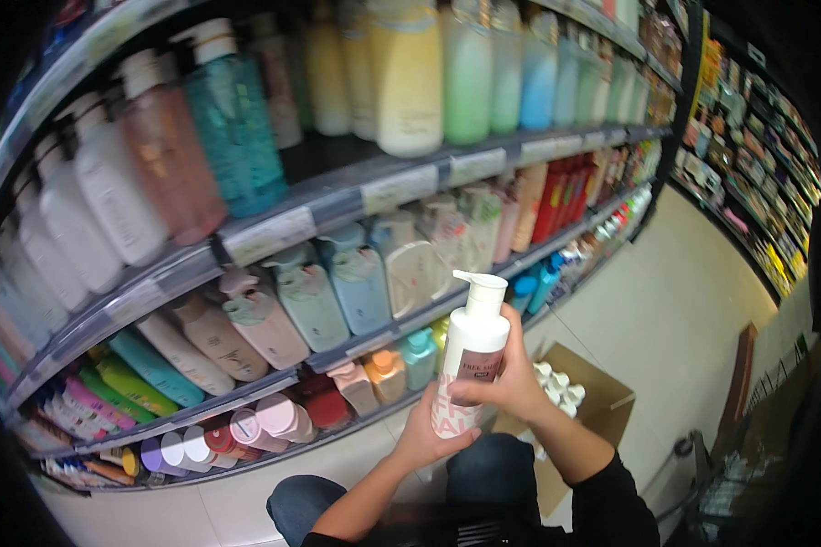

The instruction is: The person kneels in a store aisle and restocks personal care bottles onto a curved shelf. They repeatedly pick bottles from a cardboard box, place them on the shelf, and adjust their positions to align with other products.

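Note:
A white pump bottle [477, 335] with pink lettering and a dark pink label is held upright in both hands before the shelves. My left hand [432, 425] grips it around the base. Higher up, my right hand [510, 383] wraps its right side, the thumb lying across the front below the label. The white pump head [486, 290] points left. Beyond my right forearm, an open cardboard box [605, 420] stands on the floor, with several white-topped bottles [559, 388] inside; my arm hides part of it.
Curved by the lens, shelves hold rows of pump bottles [410, 82], with price strips [267, 236] along their edges. Lidded jars [274, 417] line the lowest shelf. Another stocked shelf [746, 157] stands across the tiled floor [609, 301]. A wheeled cart [739, 410] is at right.

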A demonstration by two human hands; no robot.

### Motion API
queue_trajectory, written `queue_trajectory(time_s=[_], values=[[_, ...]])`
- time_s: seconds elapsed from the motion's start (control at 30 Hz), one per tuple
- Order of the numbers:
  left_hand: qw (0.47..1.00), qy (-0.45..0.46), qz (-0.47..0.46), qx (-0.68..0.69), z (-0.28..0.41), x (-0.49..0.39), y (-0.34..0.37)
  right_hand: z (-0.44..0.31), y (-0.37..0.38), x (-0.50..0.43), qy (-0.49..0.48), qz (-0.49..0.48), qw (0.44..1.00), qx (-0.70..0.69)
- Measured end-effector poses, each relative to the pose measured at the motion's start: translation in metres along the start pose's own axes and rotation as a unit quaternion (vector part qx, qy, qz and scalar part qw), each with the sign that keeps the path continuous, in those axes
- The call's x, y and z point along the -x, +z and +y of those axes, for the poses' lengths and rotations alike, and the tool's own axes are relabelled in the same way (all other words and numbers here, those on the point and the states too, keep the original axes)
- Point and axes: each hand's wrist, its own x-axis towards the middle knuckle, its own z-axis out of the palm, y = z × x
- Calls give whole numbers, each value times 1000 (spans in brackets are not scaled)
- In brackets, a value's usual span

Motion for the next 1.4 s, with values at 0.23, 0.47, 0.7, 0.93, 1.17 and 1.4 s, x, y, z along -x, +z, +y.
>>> queue_trajectory(time_s=[0.23, 0.47, 0.7, 0.93, 1.17, 1.4], values=[[978, 134, 73, 141, 26, 11, -30, -66, 52, -75, -95, -99, 990, -39], [997, -13, -38, 73, -10, 57, -77, -152, 96, -217, -88, -139, 983, 83], [990, -71, -22, 117, -46, 99, -106, -154, 126, -318, 19, -138, 986, 97], [978, -104, 66, 167, -97, 108, -142, -138, 168, -370, -95, -27, 973, 209], [979, -120, 42, 157, -102, 102, -149, -101, 139, -362, -137, -141, 975, 107], [980, -154, -6, 126, -105, 108, -154, -119, 137, -296, 12, -204, 864, 461]])
